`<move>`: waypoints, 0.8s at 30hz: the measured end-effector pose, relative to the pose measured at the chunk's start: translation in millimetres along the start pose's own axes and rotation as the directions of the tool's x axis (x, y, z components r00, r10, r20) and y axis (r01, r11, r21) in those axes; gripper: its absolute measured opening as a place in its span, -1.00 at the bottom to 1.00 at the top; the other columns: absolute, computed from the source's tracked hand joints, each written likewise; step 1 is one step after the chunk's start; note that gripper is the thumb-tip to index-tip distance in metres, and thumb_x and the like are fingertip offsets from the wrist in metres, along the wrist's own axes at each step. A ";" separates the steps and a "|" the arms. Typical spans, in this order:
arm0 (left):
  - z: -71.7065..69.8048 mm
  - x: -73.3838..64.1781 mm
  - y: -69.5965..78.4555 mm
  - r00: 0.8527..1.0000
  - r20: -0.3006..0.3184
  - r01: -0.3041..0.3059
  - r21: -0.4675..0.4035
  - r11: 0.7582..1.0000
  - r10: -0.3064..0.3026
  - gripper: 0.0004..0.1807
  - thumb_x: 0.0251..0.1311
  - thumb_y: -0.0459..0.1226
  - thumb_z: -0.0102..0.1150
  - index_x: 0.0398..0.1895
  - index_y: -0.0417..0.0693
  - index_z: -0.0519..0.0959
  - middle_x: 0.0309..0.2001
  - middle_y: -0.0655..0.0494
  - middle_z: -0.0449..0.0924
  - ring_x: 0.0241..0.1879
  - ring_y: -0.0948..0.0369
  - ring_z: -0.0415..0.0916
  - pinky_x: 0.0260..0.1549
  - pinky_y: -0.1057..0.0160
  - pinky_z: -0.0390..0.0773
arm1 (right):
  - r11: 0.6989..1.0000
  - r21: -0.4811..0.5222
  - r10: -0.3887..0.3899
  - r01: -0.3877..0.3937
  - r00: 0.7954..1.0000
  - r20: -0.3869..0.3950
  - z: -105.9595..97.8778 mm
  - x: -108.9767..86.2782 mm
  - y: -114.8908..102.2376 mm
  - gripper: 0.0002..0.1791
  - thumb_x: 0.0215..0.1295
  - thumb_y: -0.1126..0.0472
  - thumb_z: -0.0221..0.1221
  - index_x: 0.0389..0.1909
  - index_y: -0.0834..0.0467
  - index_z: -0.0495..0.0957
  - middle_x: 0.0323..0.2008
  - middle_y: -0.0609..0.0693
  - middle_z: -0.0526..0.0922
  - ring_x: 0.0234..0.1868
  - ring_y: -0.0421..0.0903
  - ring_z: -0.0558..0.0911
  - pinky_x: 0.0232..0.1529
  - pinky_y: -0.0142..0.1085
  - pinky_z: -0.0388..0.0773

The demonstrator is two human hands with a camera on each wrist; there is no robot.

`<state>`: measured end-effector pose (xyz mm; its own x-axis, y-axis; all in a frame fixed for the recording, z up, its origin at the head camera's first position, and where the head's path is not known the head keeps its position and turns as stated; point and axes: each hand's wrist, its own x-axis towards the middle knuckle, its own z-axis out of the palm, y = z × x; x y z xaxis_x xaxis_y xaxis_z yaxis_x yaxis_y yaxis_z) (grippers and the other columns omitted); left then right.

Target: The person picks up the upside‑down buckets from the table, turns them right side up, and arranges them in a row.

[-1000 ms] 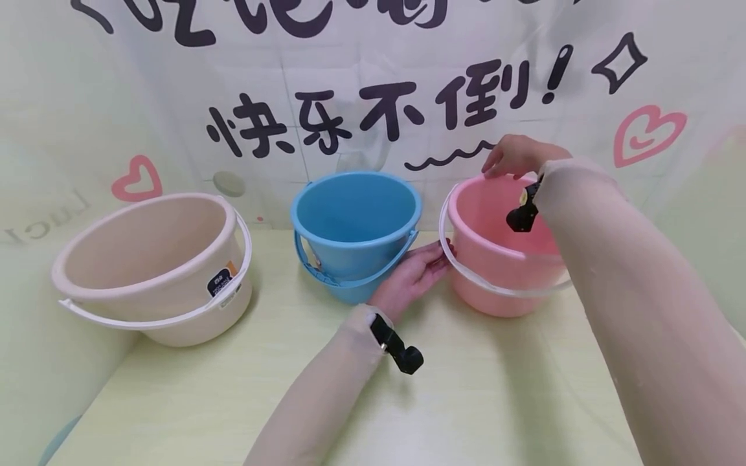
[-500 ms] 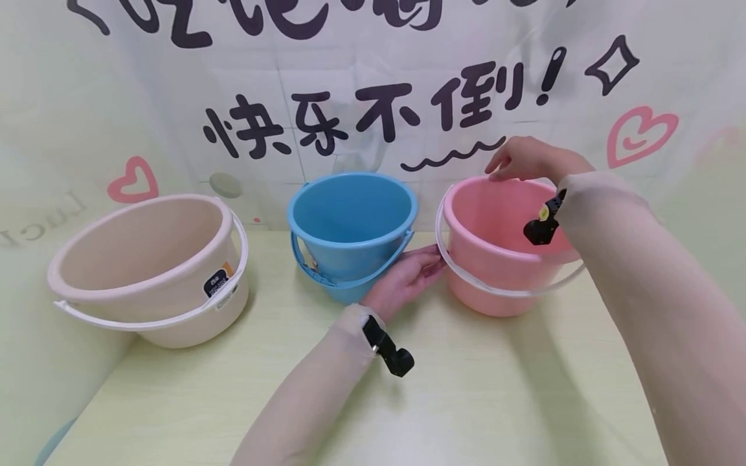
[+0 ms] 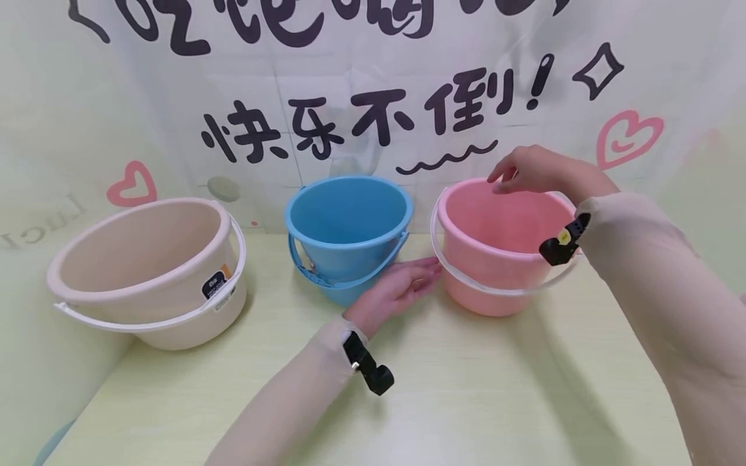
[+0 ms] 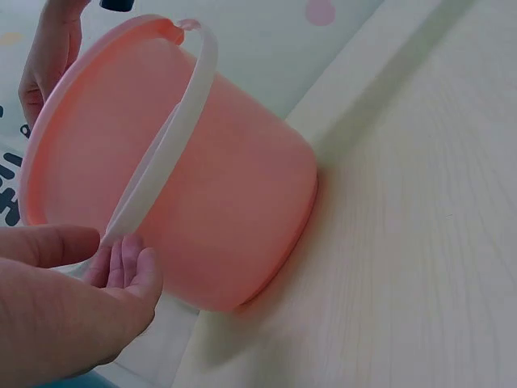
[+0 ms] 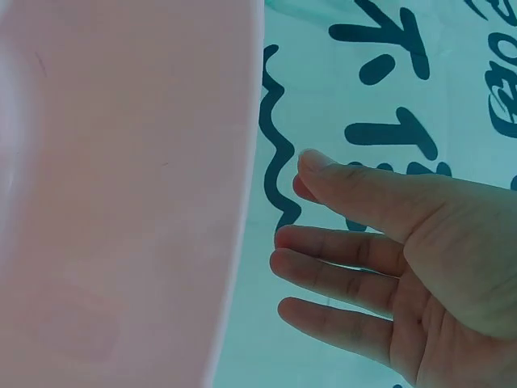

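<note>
A pink bucket (image 3: 495,268) stands upright at the right, its white handle (image 3: 469,281) hanging down in front. My right hand (image 3: 542,173) hovers over the bucket's far rim with its fingers loosely bent. In the right wrist view, that hand's fingers (image 5: 347,283) are spread and apart from the rim. My left hand (image 3: 399,289) lies low between the pink bucket and a blue bucket (image 3: 335,262), palm toward the pink one. Close to the handle are its relaxed fingers (image 4: 125,263) in the left wrist view; whether they touch it I cannot tell.
A large beige bucket (image 3: 175,304) with a white handle and dark label stands at the left. Behind the row hangs a white sheet (image 3: 245,188) with black lettering and pink hearts. All three buckets stand on a pale wooden table (image 3: 454,401).
My right hand has lifted off the pink bucket's rim and drawn back to the right. The left hand has drawn slightly away from that bucket. The buckets keep their places.
</note>
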<state>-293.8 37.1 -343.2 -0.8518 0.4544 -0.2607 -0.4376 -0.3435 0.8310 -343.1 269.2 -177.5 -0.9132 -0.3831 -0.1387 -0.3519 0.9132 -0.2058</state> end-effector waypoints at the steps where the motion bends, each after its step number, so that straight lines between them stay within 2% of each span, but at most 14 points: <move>1: -0.1 -3.0 0.5 1.000 0.003 0.005 0.013 1.000 -0.006 -0.58 0.26 -0.55 -0.16 0.21 -0.36 0.31 0.17 -0.21 0.36 0.21 -0.04 0.24 0.19 0.10 0.21 | 1.000 -0.005 -0.005 0.005 1.000 -0.002 0.6 -2.0 0.1 -0.59 0.21 0.20 0.18 0.06 0.30 0.49 -0.26 0.15 0.58 -0.23 0.05 0.52 -0.22 -0.14 0.49; 4: 0.3 -11.8 3.2 0.999 0.030 0.018 0.050 0.999 -0.020 -0.57 0.25 -0.54 -0.13 0.21 -0.33 0.32 0.16 -0.19 0.38 0.22 -0.05 0.23 0.19 0.09 0.21 | 0.998 -0.039 -0.040 0.039 0.999 -0.023 2.4 -8.6 0.8 -0.61 0.19 0.22 0.19 0.02 0.30 0.51 -0.28 0.14 0.59 -0.25 0.02 0.53 -0.22 -0.13 0.49; 8: 0.8 -22.7 8.7 0.996 0.087 0.003 0.119 0.993 -0.013 -0.55 0.24 -0.54 -0.12 0.23 -0.33 0.30 0.20 -0.21 0.32 0.22 -0.04 0.24 0.18 0.08 0.21 | 0.996 -0.061 -0.064 0.062 0.997 -0.046 4.6 -18.2 1.1 -0.62 0.16 0.24 0.21 -0.01 0.29 0.53 -0.27 0.15 0.60 -0.24 0.03 0.54 -0.18 -0.09 0.49; 11: 1.5 -30.1 13.9 0.990 0.138 -0.009 0.175 0.985 -0.015 -0.54 0.24 -0.52 -0.12 0.24 -0.35 0.27 0.23 -0.22 0.28 0.20 -0.01 0.27 0.17 0.09 0.23 | 0.997 -0.057 -0.057 0.054 0.997 -0.057 5.6 -26.3 0.6 -0.62 0.15 0.24 0.23 0.00 0.28 0.54 -0.26 0.15 0.60 -0.23 0.04 0.54 -0.16 -0.06 0.49; 14: 1.9 -37.1 20.3 0.984 0.179 -0.019 0.223 0.975 -0.021 -0.55 0.24 -0.51 -0.09 0.23 -0.35 0.28 0.20 -0.21 0.32 0.17 0.02 0.32 0.15 0.11 0.27 | 0.997 -0.059 -0.046 0.042 0.997 -0.069 5.8 -33.4 -0.6 -0.61 0.13 0.25 0.24 0.00 0.27 0.54 -0.26 0.13 0.60 -0.22 0.04 0.55 -0.17 -0.06 0.50; 18: 2.2 -48.1 33.0 0.978 0.207 -0.031 0.278 0.960 -0.029 -0.57 0.23 -0.48 -0.04 0.20 -0.34 0.33 0.14 -0.18 0.41 0.12 0.03 0.39 0.11 0.12 0.33 | 0.997 -0.067 -0.048 0.042 0.995 -0.087 6.3 -40.8 -2.9 -0.61 0.13 0.24 0.24 0.00 0.26 0.54 -0.26 0.10 0.59 -0.23 0.01 0.54 -0.17 -0.08 0.50; 24: -3.0 -63.9 58.4 0.967 0.257 -0.083 0.337 0.938 -0.007 -0.57 0.25 -0.47 -0.06 0.21 -0.37 0.31 0.14 -0.20 0.40 0.11 0.02 0.40 0.08 0.14 0.35 | 0.996 -0.064 -0.060 0.054 0.994 -0.096 6.9 -45.9 -8.1 -0.61 0.13 0.25 0.25 0.01 0.26 0.54 -0.24 0.09 0.59 -0.20 0.02 0.54 -0.16 -0.08 0.49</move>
<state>-265.8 -14.4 -279.4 -0.7465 0.6523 -0.1314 -0.2428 -0.0832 0.9665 -297.0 278.5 -176.1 -0.9059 -0.4222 -0.0320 -0.4132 0.8980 -0.1509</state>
